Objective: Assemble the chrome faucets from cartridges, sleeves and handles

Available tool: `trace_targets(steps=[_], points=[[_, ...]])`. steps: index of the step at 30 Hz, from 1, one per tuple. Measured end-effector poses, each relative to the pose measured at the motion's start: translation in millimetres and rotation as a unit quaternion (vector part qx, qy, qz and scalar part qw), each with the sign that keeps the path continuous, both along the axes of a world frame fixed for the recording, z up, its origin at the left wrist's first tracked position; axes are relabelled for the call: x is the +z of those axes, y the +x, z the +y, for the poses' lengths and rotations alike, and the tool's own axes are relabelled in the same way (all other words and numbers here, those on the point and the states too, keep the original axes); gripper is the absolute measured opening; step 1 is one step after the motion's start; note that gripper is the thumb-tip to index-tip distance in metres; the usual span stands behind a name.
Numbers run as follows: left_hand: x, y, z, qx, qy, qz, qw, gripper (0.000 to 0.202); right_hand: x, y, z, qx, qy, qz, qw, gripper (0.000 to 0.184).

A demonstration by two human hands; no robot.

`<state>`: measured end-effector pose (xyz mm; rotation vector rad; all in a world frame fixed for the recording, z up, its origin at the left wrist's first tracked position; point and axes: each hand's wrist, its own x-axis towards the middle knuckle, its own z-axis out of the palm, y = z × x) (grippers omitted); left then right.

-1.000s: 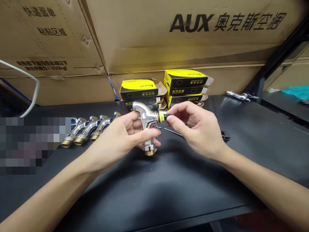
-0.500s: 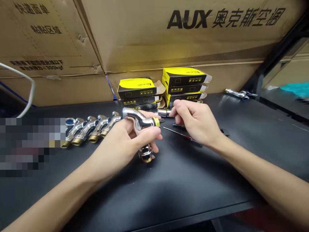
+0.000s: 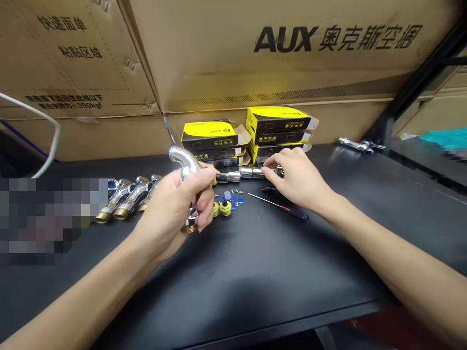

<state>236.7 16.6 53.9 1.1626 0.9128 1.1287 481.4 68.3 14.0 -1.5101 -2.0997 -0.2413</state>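
Note:
My left hand (image 3: pixel 182 204) is wrapped around a chrome faucet body (image 3: pixel 181 159), its curved spout sticking up above my fingers and its brass thread showing below them. My right hand (image 3: pixel 295 182) reaches to the back of the black table, fingertips pinched on a small chrome piece (image 3: pixel 272 171) at the end of a row of chrome sleeves (image 3: pixel 239 175). Between my hands lie yellow valve cartridges (image 3: pixel 222 209), small blue caps (image 3: pixel 233 199) and tiny screws. A thin screwdriver (image 3: pixel 279 206) lies just under my right hand.
Several chrome faucet bodies with brass threads (image 3: pixel 126 199) line up on the left. Two stacks of yellow-and-black boxes (image 3: pixel 248 133) stand behind the parts, against big cardboard cartons (image 3: pixel 255 58). Another chrome fitting (image 3: pixel 357 144) lies far right. A white cable (image 3: pixel 44 141) loops at the left.
My left hand has swung the faucet body to the left and upright, uncovering the small parts on the table. My right hand has let go of its yellow end and reached back to the chrome sleeves.

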Motion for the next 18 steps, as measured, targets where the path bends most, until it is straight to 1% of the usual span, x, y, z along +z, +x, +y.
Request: trace_targets(steps=[3, 5, 9, 11, 14, 18], points=[[-0.4, 0.2, -0.7, -0.009, -0.005, -0.014, 1.000, 0.023, -0.1, 0.3, -0.6, -0.022, -0.003, -0.026, 0.999, 0.028], [-0.3, 0.4, -1.4, -0.017, 0.000, -0.026, 1.000, 0.022, 0.5, 0.4, -1.1, -0.027, -0.007, -0.030, 0.999, 0.030], [0.2, -0.1, -2.3, -0.029, 0.026, -0.040, 0.998, 0.032, 1.2, 1.2, -1.7, -0.017, -0.023, -0.038, 0.999, 0.036], [0.1, -0.7, -1.6, -0.026, 0.029, -0.043, 0.998, 0.029, 0.8, 2.1, -1.2, -0.011, -0.035, -0.044, 0.998, 0.037], [-0.4, -1.5, 0.3, -0.010, 0.017, -0.056, 0.998, 0.018, -0.5, 4.0, 0.6, 0.003, -0.051, -0.054, 0.997, 0.030], [-0.6, -1.6, 1.8, -0.008, 0.007, -0.044, 0.999, 0.025, -1.6, 6.9, 3.2, 0.010, -0.046, -0.053, 0.997, 0.022]])
